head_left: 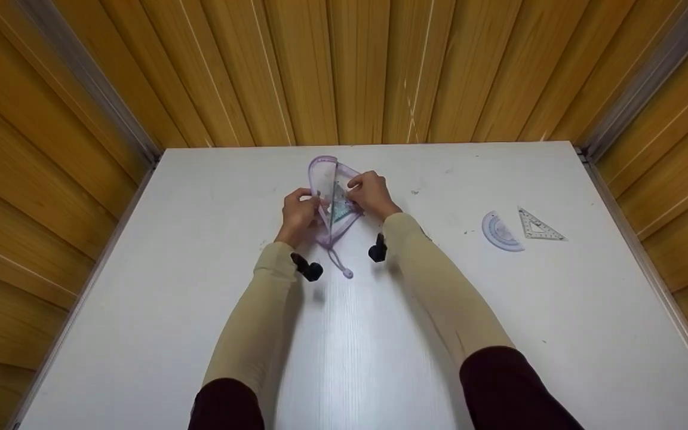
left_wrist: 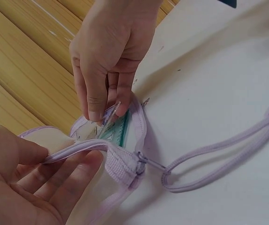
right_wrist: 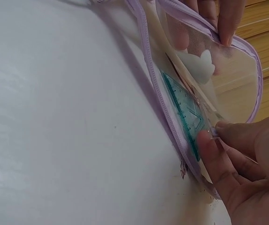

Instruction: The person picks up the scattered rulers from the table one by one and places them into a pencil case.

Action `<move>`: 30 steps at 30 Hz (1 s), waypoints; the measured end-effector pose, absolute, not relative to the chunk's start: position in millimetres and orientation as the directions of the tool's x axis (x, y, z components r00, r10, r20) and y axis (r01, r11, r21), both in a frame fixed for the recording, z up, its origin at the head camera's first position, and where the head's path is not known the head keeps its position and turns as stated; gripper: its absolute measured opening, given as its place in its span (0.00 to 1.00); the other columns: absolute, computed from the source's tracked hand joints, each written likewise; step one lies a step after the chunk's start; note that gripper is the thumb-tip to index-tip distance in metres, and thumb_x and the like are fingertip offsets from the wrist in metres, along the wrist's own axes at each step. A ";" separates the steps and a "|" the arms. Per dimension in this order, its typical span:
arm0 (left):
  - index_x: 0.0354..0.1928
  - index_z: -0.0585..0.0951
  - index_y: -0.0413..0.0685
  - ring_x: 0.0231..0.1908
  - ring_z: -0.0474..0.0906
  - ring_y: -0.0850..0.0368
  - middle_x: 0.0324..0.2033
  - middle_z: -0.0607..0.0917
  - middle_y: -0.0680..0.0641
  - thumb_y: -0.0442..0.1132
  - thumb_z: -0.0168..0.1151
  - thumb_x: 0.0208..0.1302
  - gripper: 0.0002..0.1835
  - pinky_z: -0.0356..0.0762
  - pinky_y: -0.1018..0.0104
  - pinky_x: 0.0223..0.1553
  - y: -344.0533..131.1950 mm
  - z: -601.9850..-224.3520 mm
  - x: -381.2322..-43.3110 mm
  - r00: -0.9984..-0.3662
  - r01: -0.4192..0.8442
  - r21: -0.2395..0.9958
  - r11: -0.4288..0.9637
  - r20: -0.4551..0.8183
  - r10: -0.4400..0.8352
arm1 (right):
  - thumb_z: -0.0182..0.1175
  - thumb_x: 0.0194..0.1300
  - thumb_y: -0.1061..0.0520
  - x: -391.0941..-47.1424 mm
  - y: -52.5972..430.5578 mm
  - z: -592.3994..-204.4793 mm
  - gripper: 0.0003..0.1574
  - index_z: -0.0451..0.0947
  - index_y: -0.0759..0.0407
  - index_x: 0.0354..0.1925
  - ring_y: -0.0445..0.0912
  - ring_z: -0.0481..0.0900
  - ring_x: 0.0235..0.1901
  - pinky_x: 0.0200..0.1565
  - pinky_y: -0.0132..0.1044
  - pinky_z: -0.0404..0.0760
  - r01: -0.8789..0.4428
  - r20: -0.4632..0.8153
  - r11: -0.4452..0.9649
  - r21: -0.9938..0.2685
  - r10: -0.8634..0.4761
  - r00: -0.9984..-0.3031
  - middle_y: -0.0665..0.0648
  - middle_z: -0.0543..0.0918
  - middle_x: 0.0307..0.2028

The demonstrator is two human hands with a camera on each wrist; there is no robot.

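Note:
A see-through zip pouch with lilac edging [head_left: 320, 171] stands unzipped near the back middle of the white table. My left hand [head_left: 300, 215] pinches one zippered edge of it between thumb and fingers, holding the mouth apart. Reaching into that mouth, my right hand [head_left: 371, 194] pinches a thin clear plastic piece [left_wrist: 109, 117] with thumb and forefinger; its full shape is hidden. Beside it in the pouch lies a teal-edged set square [right_wrist: 183, 110]. A lilac cord loop [left_wrist: 214, 145] hangs from the zip pull and trails onto the table.
Right of my arms on the white table [head_left: 141, 298] lie a clear bluish protractor [head_left: 501, 232] and a clear set square [head_left: 538, 228], side by side. Wood-patterned walls [head_left: 356, 71] stand along the table's back and sides.

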State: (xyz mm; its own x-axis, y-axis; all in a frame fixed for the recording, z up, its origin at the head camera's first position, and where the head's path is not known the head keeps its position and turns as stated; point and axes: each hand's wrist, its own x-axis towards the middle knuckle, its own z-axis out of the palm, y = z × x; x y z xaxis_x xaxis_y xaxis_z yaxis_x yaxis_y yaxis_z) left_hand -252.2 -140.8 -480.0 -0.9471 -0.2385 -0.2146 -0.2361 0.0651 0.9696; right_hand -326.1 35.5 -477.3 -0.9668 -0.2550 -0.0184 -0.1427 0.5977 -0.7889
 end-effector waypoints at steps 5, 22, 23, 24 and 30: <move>0.59 0.79 0.35 0.30 0.80 0.56 0.38 0.88 0.42 0.33 0.57 0.70 0.17 0.80 0.61 0.34 -140.0 -478.0 -251.7 -0.946 -0.237 0.969 0.067 -0.215 -0.242 | 0.68 0.64 0.63 -327.0 35.8 -478.2 0.17 0.85 0.67 0.51 0.43 0.84 0.29 0.34 0.33 0.80 -0.131 -0.024 0.588 -0.798 -0.248 -0.969 0.61 0.90 0.38; 0.58 0.79 0.34 0.29 0.83 0.56 0.39 0.90 0.40 0.34 0.57 0.70 0.18 0.79 0.64 0.30 -139.8 -477.6 -251.3 -0.948 -0.220 0.973 0.071 -0.196 -0.250 | 0.70 0.66 0.57 -324.6 38.7 -474.7 0.18 0.86 0.65 0.52 0.43 0.82 0.31 0.34 0.32 0.77 -0.143 -0.007 0.585 -0.799 -0.245 -0.969 0.60 0.89 0.38; 0.58 0.79 0.34 0.29 0.83 0.57 0.40 0.90 0.40 0.34 0.57 0.70 0.18 0.79 0.65 0.30 -139.6 -477.4 -250.8 -0.948 -0.220 0.973 0.070 -0.196 -0.251 | 0.70 0.67 0.56 -324.6 39.0 -475.2 0.18 0.86 0.64 0.52 0.43 0.81 0.31 0.34 0.32 0.77 -0.143 -0.006 0.588 -0.796 -0.244 -0.970 0.59 0.89 0.38; 0.58 0.79 0.34 0.29 0.83 0.57 0.40 0.90 0.40 0.34 0.57 0.70 0.17 0.79 0.64 0.30 -139.6 -477.4 -250.5 -0.948 -0.221 0.973 0.067 -0.197 -0.251 | 0.69 0.67 0.55 -324.5 39.4 -475.6 0.18 0.86 0.63 0.51 0.43 0.81 0.31 0.34 0.32 0.77 -0.142 -0.006 0.591 -0.794 -0.242 -0.970 0.59 0.88 0.38; 0.57 0.78 0.34 0.29 0.83 0.56 0.40 0.89 0.38 0.34 0.58 0.70 0.17 0.80 0.62 0.33 -139.0 -476.7 -249.4 -0.948 -0.224 0.972 0.065 -0.202 -0.244 | 0.69 0.68 0.53 -326.0 41.1 -477.5 0.21 0.85 0.63 0.54 0.44 0.84 0.33 0.34 0.32 0.77 -0.134 -0.016 0.578 -0.805 -0.246 -0.969 0.58 0.88 0.38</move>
State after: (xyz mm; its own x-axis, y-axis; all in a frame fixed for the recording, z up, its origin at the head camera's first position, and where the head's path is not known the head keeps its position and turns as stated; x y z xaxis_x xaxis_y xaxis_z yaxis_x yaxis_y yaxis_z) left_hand -249.4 -139.0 -476.7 -0.9484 -0.2443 -0.2022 -0.2242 0.0653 0.9724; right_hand -326.0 41.1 -477.5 -0.9691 -0.2463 -0.0156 -0.1339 0.5778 -0.8051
